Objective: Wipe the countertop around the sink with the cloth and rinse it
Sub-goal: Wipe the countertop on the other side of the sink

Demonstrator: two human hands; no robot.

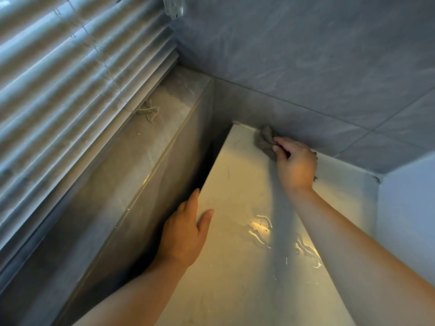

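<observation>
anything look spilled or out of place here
Yes: water lies pooled on the countertop under the right forearm, unwiped. A loose cord from the blinds lies tangled on the sill. The right hand presses the cloth against the wall; the left hand braces the edge.

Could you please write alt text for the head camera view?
A right hand presses a bunched grey cloth into the far corner of a pale wet countertop against a grey tiled wall. The left hand rests flat on the counter's left edge, beside window blinds.
</observation>
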